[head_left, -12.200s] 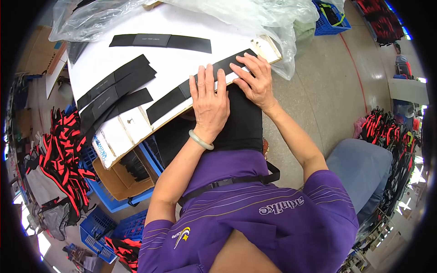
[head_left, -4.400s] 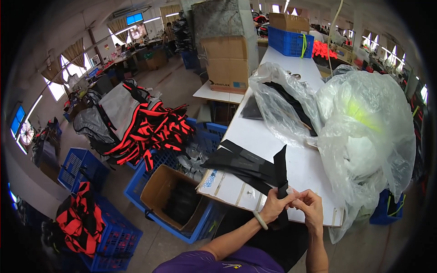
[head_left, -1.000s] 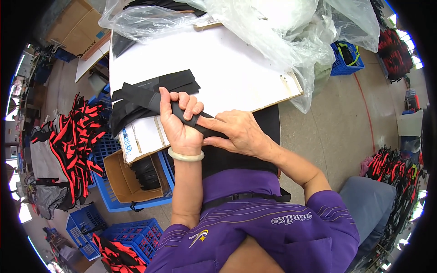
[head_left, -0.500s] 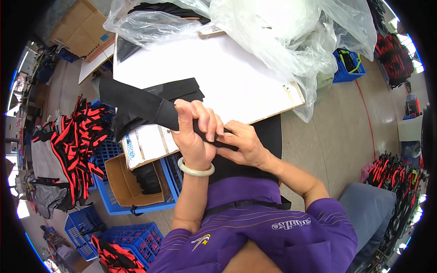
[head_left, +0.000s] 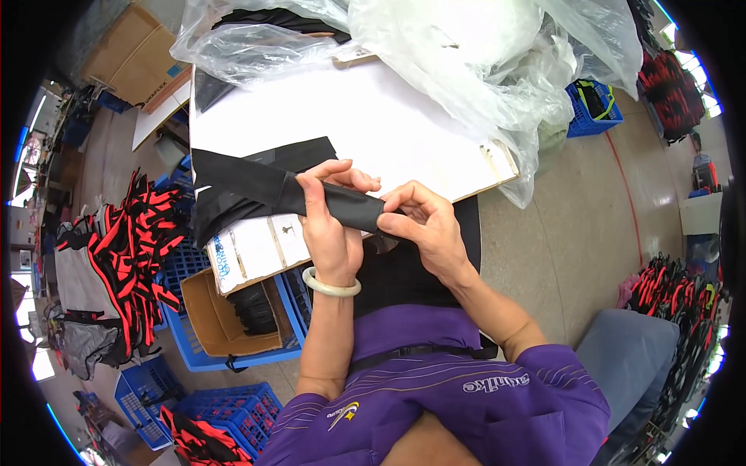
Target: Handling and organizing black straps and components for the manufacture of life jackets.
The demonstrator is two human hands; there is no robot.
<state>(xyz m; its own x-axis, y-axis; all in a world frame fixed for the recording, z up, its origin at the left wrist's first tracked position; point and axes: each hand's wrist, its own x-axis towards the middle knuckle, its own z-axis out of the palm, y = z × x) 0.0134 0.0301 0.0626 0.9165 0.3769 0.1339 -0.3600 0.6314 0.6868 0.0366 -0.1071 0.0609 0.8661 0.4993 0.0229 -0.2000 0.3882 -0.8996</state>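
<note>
A long black fabric strip [head_left: 353, 207] stretches from the white table's left side toward my body, its near end lifted off the table. My left hand [head_left: 332, 233] is closed round the strip, thumb on top and fingers curled at its far side; a pale bangle [head_left: 332, 284] circles that wrist. At the near end, my right hand [head_left: 427, 233] pinches the strip between thumb and fingers. Under and beside the strip, more flat black fabric pieces [head_left: 315, 151] lie on the table [head_left: 388, 128].
Clear plastic bags [head_left: 482, 74] cover the table's far side. Below its left edge, a cardboard box [head_left: 210, 318] sits in a blue crate [head_left: 186, 349]. Black-and-red pieces [head_left: 140, 256] are heaped at left. A grey-blue padded surface [head_left: 629, 349] is at right.
The strip's near part has turned flatter and shows more between my hands. My left fingers have loosened and straightened somewhat; my right hand has shifted slightly right and up.
</note>
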